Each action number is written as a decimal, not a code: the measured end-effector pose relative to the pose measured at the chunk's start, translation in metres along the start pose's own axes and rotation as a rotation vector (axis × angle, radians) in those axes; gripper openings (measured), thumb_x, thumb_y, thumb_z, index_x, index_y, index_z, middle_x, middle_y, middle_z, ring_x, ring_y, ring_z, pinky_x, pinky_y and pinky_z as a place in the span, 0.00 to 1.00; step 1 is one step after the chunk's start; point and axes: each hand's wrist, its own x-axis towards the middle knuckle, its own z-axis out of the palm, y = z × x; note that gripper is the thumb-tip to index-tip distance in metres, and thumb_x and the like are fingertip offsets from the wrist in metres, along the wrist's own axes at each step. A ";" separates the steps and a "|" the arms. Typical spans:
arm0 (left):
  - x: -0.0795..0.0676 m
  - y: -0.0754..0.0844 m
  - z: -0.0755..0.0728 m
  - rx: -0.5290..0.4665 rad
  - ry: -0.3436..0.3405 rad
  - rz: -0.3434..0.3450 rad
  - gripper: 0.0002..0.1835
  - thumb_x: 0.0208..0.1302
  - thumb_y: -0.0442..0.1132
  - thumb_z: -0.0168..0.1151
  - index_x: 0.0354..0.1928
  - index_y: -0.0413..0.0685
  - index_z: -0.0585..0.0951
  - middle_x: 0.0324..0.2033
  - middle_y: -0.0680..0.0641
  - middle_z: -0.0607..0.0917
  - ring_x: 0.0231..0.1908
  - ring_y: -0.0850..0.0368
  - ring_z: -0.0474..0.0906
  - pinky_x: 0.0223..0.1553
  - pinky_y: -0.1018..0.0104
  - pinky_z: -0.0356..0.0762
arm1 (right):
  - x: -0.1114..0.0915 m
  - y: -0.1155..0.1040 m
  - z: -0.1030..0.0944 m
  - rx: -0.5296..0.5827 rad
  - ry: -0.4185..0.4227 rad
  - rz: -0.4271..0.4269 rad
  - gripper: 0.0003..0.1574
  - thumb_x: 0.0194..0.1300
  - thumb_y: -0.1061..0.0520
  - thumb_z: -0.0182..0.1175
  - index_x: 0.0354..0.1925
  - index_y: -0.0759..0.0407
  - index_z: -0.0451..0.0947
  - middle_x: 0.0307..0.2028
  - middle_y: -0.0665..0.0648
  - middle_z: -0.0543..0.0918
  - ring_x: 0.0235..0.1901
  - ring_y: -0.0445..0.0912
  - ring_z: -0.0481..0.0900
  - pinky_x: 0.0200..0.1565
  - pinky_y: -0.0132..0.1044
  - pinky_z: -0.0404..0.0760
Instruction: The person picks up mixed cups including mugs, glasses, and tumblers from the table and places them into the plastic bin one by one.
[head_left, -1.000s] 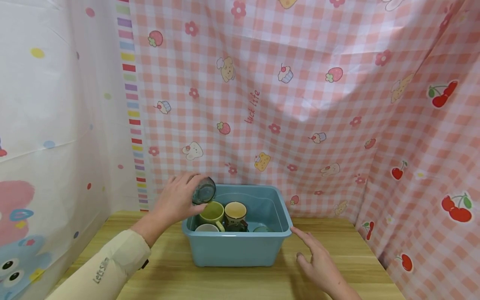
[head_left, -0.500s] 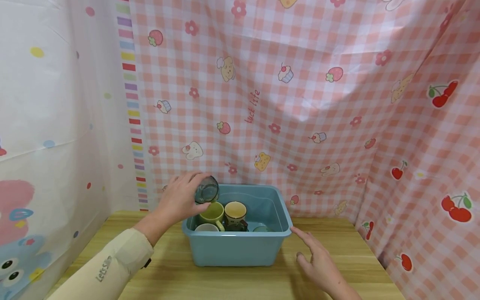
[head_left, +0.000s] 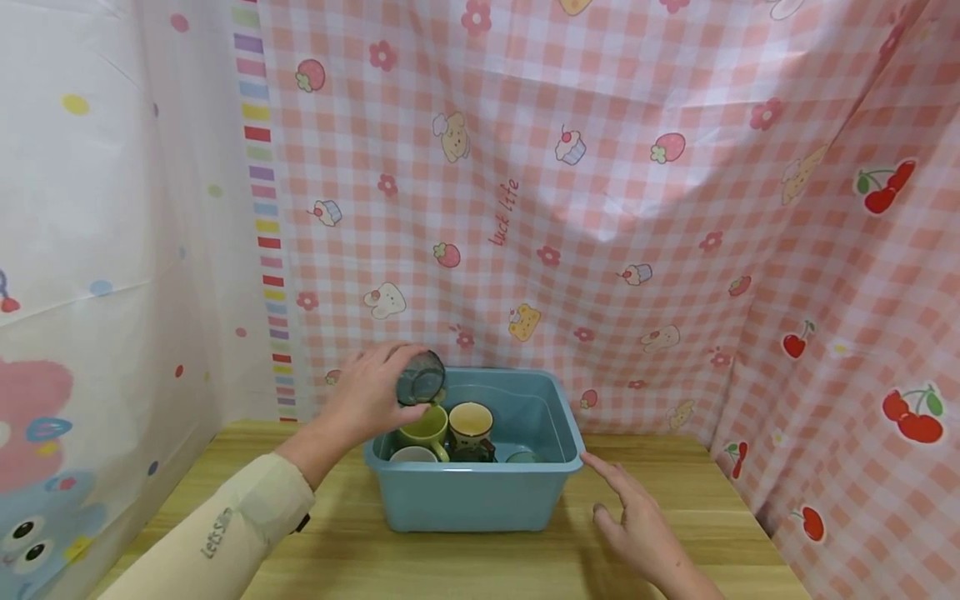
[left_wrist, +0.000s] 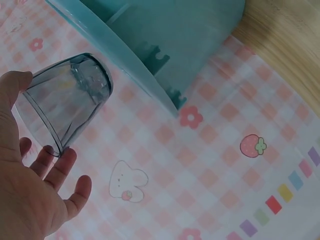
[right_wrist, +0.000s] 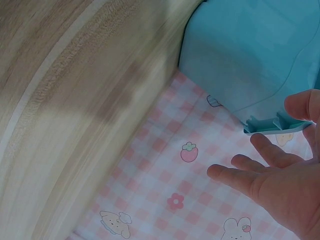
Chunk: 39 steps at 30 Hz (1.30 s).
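Observation:
My left hand grips a dark see-through glass near its rim, tilted, above the back left corner of a blue plastic bin. In the left wrist view the thumb and fingertips hold the glass just outside the bin's edge. Inside the bin are a green mug, a cream-lined mug with a dark handle, and a white-rimmed cup. Another clear glass-like rim shows low at the right. My right hand has its fingers extended, fingertips at the bin's right rim.
The bin stands on a wooden table, close to a pink checked cloth hung behind it. More cloth hangs at the left and right.
My left hand has moved slightly to the right with the glass, further over the bin's back left corner. The right hand has stayed at the rim.

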 end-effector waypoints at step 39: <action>0.018 0.038 0.015 -0.259 -0.043 -0.084 0.43 0.57 0.57 0.81 0.72 0.52 0.77 0.65 0.43 0.83 0.63 0.39 0.81 0.60 0.39 0.83 | 0.001 0.001 0.002 -0.005 0.001 0.011 0.50 0.64 0.72 0.65 0.77 0.36 0.72 0.73 0.65 0.77 0.74 0.74 0.69 0.47 0.46 0.82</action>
